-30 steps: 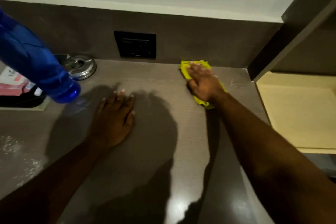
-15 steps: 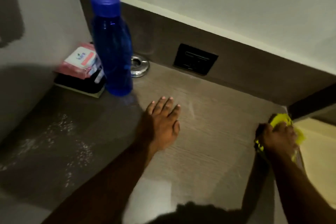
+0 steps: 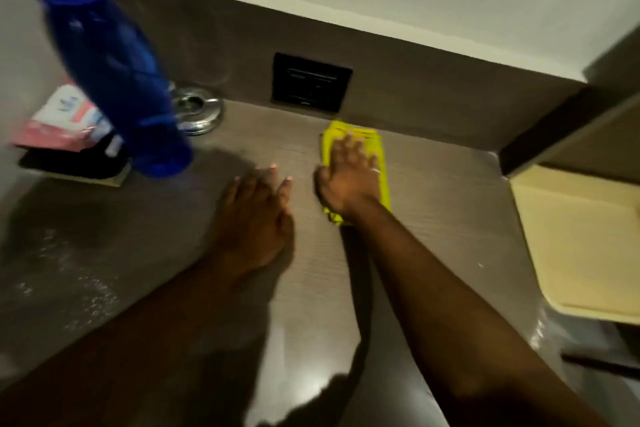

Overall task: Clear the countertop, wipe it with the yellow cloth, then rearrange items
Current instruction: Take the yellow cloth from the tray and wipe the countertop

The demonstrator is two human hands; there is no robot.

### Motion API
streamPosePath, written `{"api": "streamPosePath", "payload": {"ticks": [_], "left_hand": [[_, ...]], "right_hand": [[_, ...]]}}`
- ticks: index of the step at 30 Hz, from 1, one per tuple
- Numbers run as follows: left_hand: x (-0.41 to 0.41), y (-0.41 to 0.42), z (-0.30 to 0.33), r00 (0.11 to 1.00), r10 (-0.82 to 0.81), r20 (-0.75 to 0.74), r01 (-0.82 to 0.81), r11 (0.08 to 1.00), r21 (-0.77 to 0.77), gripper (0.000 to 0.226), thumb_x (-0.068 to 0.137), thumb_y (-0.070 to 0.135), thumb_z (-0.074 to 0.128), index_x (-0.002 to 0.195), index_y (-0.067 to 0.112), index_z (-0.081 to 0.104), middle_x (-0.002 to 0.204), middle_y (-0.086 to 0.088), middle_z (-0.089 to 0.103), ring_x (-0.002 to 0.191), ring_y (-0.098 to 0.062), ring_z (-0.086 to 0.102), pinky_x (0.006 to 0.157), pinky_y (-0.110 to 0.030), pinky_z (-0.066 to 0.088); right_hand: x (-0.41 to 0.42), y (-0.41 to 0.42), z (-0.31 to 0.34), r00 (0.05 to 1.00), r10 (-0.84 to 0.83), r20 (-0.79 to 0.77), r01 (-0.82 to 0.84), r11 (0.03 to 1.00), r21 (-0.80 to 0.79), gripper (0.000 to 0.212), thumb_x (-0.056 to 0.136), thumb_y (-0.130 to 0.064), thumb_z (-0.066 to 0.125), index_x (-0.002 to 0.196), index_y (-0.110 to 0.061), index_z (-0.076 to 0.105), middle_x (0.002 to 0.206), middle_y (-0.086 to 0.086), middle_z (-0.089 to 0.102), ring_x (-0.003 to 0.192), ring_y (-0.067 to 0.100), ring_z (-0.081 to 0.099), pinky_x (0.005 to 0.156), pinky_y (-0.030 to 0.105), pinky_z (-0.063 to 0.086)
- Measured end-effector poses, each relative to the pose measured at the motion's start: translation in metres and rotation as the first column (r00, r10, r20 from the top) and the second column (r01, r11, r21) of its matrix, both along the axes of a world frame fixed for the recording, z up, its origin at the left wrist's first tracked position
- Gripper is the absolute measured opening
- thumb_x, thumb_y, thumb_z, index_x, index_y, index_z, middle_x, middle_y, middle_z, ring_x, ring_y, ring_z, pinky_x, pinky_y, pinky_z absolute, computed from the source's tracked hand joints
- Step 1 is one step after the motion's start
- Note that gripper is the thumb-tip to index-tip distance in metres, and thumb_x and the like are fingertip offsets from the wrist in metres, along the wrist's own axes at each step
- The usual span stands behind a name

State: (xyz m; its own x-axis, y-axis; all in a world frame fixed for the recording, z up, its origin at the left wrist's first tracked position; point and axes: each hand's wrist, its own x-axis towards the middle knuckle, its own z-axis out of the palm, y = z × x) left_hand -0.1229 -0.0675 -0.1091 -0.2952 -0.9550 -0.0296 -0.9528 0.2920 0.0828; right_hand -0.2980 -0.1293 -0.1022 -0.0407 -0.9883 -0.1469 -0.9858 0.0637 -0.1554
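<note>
My right hand [image 3: 349, 177] presses flat on the folded yellow cloth [image 3: 381, 156] near the back of the brown countertop [image 3: 450, 211], just below the black wall socket [image 3: 311, 81]. My left hand [image 3: 256, 218] rests palm down on the counter beside it, fingers spread, holding nothing. A tall blue bottle [image 3: 114, 69] stands at the back left. White specks [image 3: 79, 288] lie on the counter's left part.
A round metal ashtray [image 3: 197, 111] sits behind the bottle. A pink and white packet [image 3: 59, 121] lies on a black tray [image 3: 76, 163] in the left corner. A pale yellow surface [image 3: 581, 239] lies lower on the right, under a dark shelf.
My right hand has slid the yellow cloth from the counter's right edge back left, to below the socket. My left hand has stayed flat on the counter. The view has swung.
</note>
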Motion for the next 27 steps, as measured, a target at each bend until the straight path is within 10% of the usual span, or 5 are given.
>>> {"api": "streamPosePath", "payload": {"ticks": [4, 18, 23, 27], "left_hand": [[0.004, 0.002, 0.008, 0.999, -0.049, 0.018, 0.050, 0.999, -0.017, 0.061, 0.090, 0.043, 0.021, 0.140, 0.018, 0.045, 0.151, -0.014, 0.038, 0.140, -0.035, 0.033, 0.111, -0.051, 0.028], [-0.012, 0.026, 0.013, 1.000, 0.021, -0.021, -0.023, 0.994, -0.105, 0.051, 0.096, 0.028, 0.031, 0.136, 0.001, 0.048, 0.142, -0.030, 0.045, 0.129, -0.049, 0.043, 0.107, -0.058, 0.031], [-0.010, 0.022, 0.005, 0.998, 0.049, -0.038, -0.052, 0.996, -0.071, 0.050, 0.095, 0.029, 0.036, 0.135, 0.002, 0.049, 0.141, -0.029, 0.045, 0.128, -0.049, 0.043, 0.106, -0.058, 0.032], [-0.008, 0.015, 0.004, 1.000, 0.022, -0.010, -0.022, 0.997, -0.071, 0.049, 0.096, 0.033, 0.041, 0.138, 0.007, 0.042, 0.146, -0.025, 0.041, 0.132, -0.047, 0.037, 0.105, -0.060, 0.033]], "right_hand": [[-0.050, 0.041, 0.007, 0.981, 0.194, 0.011, -0.193, 0.980, -0.054, 0.065, 0.097, -0.048, 0.031, 0.155, -0.021, 0.015, 0.165, 0.002, 0.005, 0.152, 0.022, 0.002, 0.122, 0.044, 0.002], [-0.180, 0.269, 0.010, 0.687, -0.722, 0.084, 0.727, 0.685, -0.051, 0.064, 0.099, -0.035, 0.036, 0.153, -0.006, 0.018, 0.163, 0.014, 0.014, 0.150, 0.029, 0.012, 0.120, 0.045, 0.013], [-0.133, 0.243, 0.004, 0.751, -0.660, 0.024, 0.660, 0.748, -0.074, 0.067, 0.097, -0.035, 0.030, 0.153, -0.002, 0.013, 0.162, 0.018, 0.009, 0.151, 0.031, 0.007, 0.120, 0.045, 0.006], [-0.062, 0.207, -0.009, 0.959, -0.275, 0.074, 0.279, 0.959, -0.049, 0.069, 0.097, -0.034, 0.034, 0.154, -0.005, 0.008, 0.163, 0.017, 0.000, 0.151, 0.033, 0.000, 0.119, 0.047, -0.004]]}}
